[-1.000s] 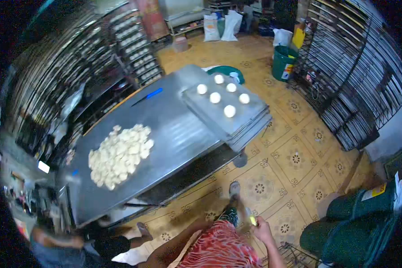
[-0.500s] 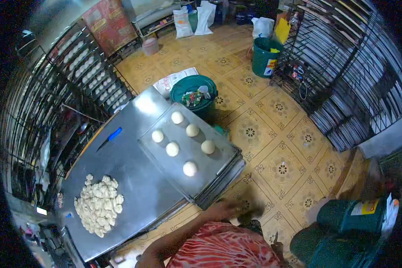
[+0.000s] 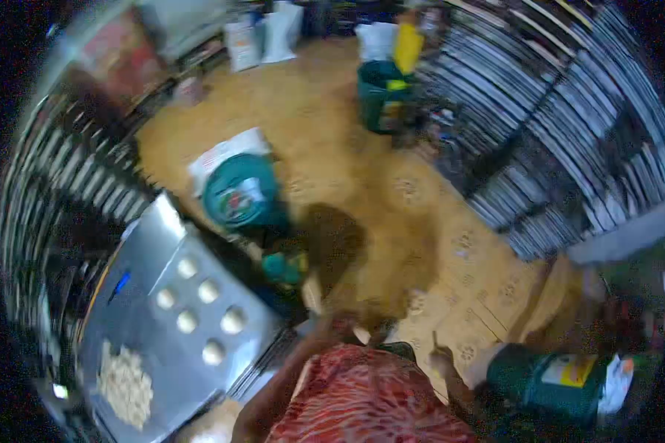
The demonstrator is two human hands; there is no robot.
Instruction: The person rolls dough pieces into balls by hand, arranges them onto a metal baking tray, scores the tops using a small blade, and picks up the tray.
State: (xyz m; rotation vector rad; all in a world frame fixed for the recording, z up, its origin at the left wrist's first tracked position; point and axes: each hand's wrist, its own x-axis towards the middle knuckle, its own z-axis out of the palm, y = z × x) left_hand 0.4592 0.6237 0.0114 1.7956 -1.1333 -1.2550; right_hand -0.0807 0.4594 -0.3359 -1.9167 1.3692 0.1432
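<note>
My left hand (image 3: 340, 325) is smeared by motion in front of my red patterned clothing, right of the table's corner; I cannot make out its fingers. Low on the right, my right hand (image 3: 443, 360) looks closed, with a thin, upright, stick-like shape above it that is too blurred to name. On the metal table (image 3: 188, 391) to my left, several round dough balls (image 3: 187, 321) sit spaced apart on a flat tray (image 3: 255, 325). A pile of small dough pieces (image 3: 125, 387) lies at the near left. Farther up is a blue-handled knife (image 3: 122, 282).
A green tub (image 3: 218, 184) stands beyond the table, with a white sack (image 3: 233, 148) behind it. Racks of trays (image 3: 59, 199) line the left, and stacked trays (image 3: 524, 111) the right. Another green bucket (image 3: 373, 96) is ahead; a green container (image 3: 517, 376) is near right.
My view has swung to the right, so the table, dough and green tub sit farther left in it. More floor shows beside the table. My right hand appears higher in view.
</note>
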